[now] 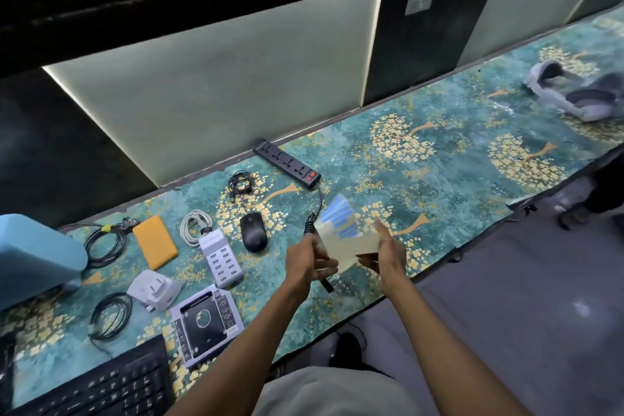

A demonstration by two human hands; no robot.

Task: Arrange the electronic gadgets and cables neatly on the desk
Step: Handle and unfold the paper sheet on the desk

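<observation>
Left hand [309,258] and right hand [388,255] both gripping a pale flat packet with blue stripes [341,233], above the teal floral desk [439,159], black mouse [253,231] just left, black power strip [287,162] beyond.

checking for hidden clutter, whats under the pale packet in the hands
Below the pale flat packet, held by both hands, a black cord from the black power strip passes. The packet covers the patterned desk beneath.

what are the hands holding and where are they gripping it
A pale flat packet with blue stripes, held above the desk: left hand at its near-left corner, right hand at its right edge.
</observation>
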